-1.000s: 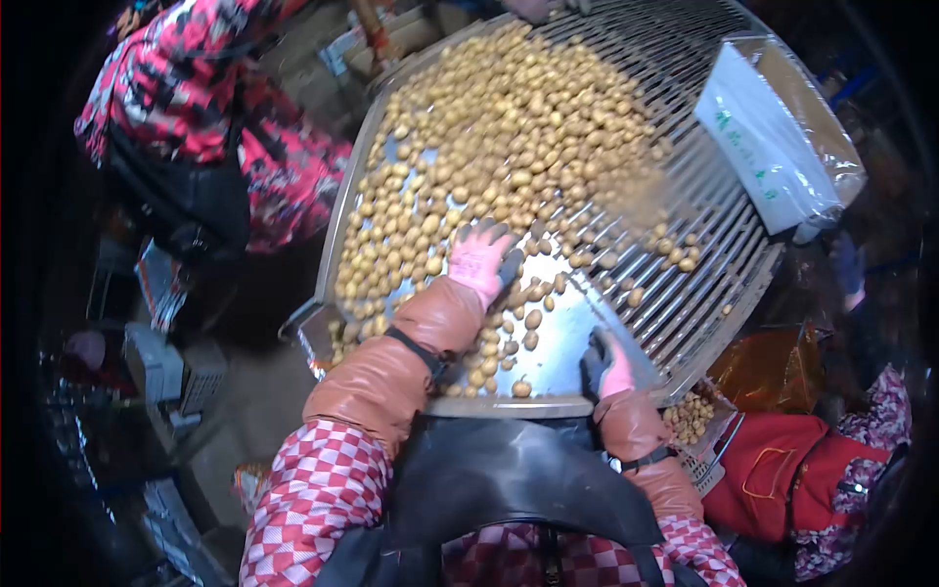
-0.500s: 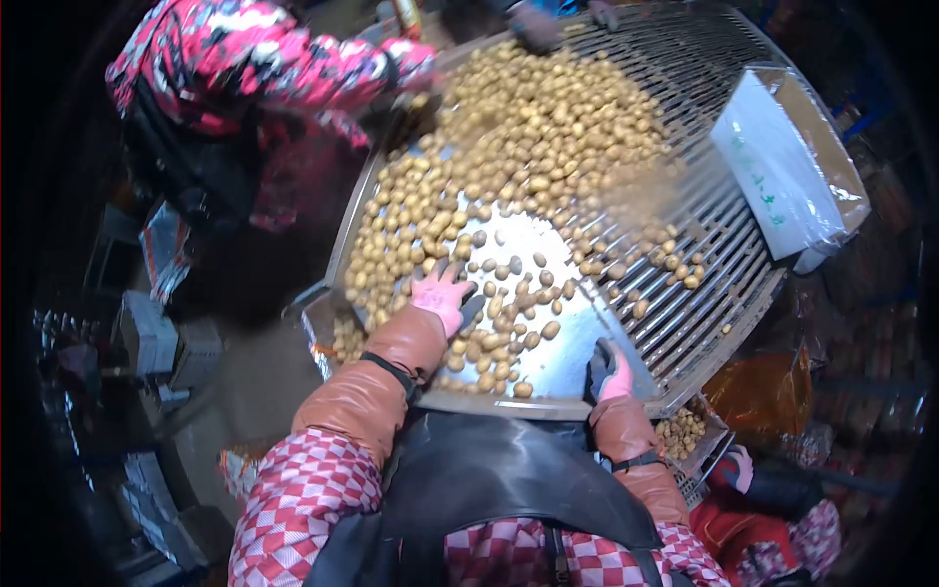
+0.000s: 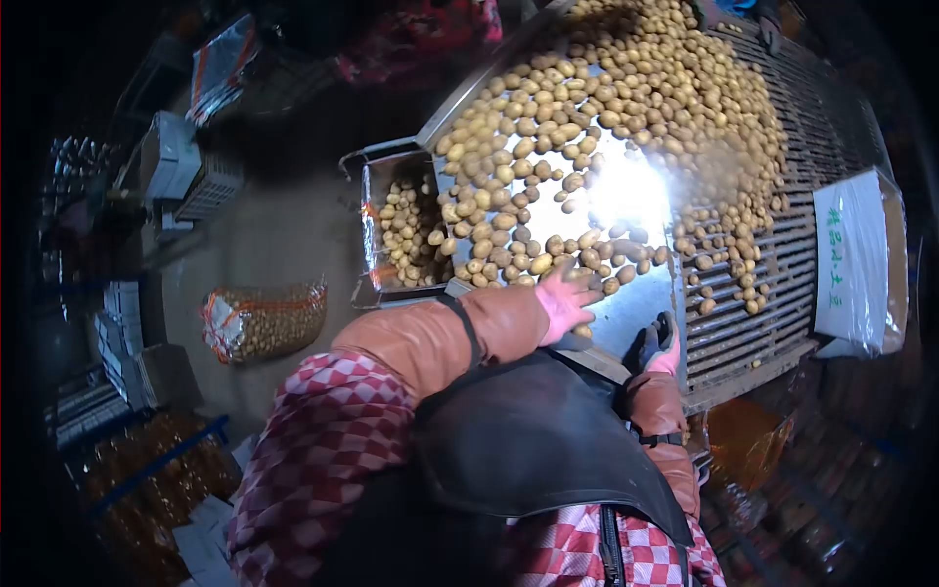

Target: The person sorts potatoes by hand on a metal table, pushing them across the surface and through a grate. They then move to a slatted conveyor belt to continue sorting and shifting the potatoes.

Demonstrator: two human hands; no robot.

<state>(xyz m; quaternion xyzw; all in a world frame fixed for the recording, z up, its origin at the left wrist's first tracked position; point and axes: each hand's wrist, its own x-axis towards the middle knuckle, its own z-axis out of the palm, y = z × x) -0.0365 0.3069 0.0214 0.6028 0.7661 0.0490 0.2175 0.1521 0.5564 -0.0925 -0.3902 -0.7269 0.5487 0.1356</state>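
Many small potatoes (image 3: 665, 88) lie spread over a shiny metal table (image 3: 626, 328) and onto the slatted grate (image 3: 812, 147) on its right. My left hand (image 3: 567, 305), in a pink and grey glove, rests at the near edge of the metal sheet with fingers spread, touching potatoes beside it. Near the seam between sheet and grate, my right hand (image 3: 660, 344) has its gloved fingers raised and apart, holding nothing. A box of potatoes (image 3: 403, 235) sits at the left end of the table.
A white carton (image 3: 849, 259) with green writing stands on the grate at right. A filled bag (image 3: 264, 321) lies on the floor at left, below stacked cartons (image 3: 171, 157). Another person's sleeve (image 3: 421, 39) and a co-worker's gloved hand (image 3: 770, 34) show at the top.
The view has swung left, bringing the potato box and floor bag into sight. My left hand has moved toward the near edge and my right hand; potatoes that lay near that edge have shifted away.
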